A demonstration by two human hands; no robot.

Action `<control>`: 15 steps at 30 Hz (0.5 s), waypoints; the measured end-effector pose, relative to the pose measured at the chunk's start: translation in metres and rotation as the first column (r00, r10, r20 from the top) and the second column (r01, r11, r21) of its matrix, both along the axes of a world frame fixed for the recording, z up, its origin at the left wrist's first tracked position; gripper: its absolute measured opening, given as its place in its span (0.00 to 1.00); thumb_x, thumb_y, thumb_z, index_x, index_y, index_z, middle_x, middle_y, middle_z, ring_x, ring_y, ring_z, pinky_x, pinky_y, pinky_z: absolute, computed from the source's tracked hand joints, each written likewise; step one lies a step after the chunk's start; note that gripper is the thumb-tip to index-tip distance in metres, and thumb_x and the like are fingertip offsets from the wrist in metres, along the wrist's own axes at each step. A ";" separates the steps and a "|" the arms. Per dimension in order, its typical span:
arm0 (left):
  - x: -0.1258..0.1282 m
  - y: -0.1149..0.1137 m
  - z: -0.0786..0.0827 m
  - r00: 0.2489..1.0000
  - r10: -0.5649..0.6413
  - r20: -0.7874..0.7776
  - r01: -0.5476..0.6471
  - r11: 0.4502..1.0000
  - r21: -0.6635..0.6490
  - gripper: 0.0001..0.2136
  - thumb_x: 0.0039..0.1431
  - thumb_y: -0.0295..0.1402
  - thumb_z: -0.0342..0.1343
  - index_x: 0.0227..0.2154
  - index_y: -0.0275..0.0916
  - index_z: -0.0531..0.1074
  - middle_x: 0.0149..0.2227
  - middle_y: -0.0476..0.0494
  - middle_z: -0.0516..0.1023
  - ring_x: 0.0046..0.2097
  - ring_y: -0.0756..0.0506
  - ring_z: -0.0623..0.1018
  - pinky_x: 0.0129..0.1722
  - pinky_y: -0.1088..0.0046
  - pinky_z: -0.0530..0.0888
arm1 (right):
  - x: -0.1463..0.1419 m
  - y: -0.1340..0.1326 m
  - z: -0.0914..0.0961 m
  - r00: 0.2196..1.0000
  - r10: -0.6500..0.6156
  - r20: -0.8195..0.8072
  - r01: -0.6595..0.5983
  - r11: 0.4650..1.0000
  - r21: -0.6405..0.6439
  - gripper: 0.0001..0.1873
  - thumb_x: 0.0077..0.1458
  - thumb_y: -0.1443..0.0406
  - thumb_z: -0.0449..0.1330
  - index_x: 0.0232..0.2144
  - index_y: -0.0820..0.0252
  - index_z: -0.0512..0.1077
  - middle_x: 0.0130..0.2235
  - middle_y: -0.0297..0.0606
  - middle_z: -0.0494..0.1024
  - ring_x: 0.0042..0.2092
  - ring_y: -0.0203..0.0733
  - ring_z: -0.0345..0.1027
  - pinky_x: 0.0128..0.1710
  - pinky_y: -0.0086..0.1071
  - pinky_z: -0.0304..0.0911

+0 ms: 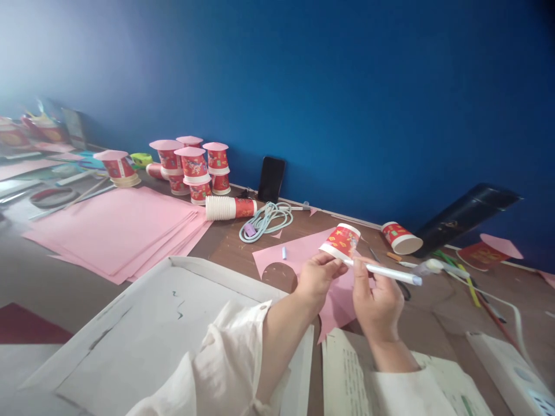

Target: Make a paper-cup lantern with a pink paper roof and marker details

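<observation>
My left hand [315,278] is closed, its thumb and fingers pinching the white rim of a red printed paper cup [343,238]. The cup is tilted, wide rim toward me. In my right hand [378,300], closed just to the right, is a slim white pen [385,271] with a pale blue end. The pen's other end points at the cup rim by my left fingertips; whether it touches is hidden. Below the hands lies pink paper [277,254] with curved cut-outs, and a small light blue cap [284,252] rests on it.
Stacked red cups with pink cone tops [191,164], nested cups [223,208], a coiled cable [269,219] and a phone [272,179] line the wall. Pink sheets [125,231] and a white tray [143,323] lie left. A black bottle [470,216] and power strip [511,370] are right.
</observation>
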State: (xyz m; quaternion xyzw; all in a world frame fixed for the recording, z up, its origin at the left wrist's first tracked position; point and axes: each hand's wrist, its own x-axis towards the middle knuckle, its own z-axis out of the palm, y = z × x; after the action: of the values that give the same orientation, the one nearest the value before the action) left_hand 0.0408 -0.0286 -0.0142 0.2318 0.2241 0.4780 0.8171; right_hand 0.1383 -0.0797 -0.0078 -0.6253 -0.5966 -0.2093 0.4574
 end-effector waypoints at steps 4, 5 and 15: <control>0.000 -0.001 0.000 1.000 0.001 0.001 -0.001 1.000 0.000 0.16 0.37 0.33 0.71 0.30 0.30 0.78 0.33 0.40 0.78 0.38 0.46 0.77 0.54 0.62 0.69 | 0.000 0.000 0.000 0.999 -0.052 0.002 0.052 0.998 0.041 0.13 0.61 0.61 0.55 0.37 0.63 0.76 0.38 0.46 0.81 0.39 0.45 0.76 0.40 0.34 0.68; 0.000 -0.001 0.000 1.000 0.003 0.001 -0.003 1.000 0.002 0.15 0.37 0.32 0.71 0.30 0.30 0.78 0.33 0.40 0.78 0.38 0.46 0.77 0.54 0.62 0.69 | -0.001 0.000 0.000 0.998 -0.063 -0.005 0.063 0.997 0.043 0.13 0.61 0.61 0.55 0.37 0.63 0.76 0.37 0.46 0.81 0.39 0.45 0.76 0.40 0.35 0.68; -0.002 0.000 0.002 1.000 -0.012 -0.029 0.012 1.000 0.002 0.13 0.39 0.30 0.69 0.30 0.30 0.78 0.31 0.41 0.78 0.37 0.47 0.77 0.55 0.61 0.69 | -0.002 -0.001 0.002 1.000 -0.024 -0.010 0.024 1.000 0.015 0.13 0.61 0.61 0.55 0.37 0.63 0.76 0.37 0.46 0.81 0.40 0.45 0.76 0.41 0.35 0.68</control>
State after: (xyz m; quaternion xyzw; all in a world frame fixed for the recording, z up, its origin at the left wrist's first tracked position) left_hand 0.0393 -0.0281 -0.0125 0.2410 0.2338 0.4701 0.8163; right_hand 0.1365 -0.0807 -0.0060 -0.6300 -0.5851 -0.2162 0.4627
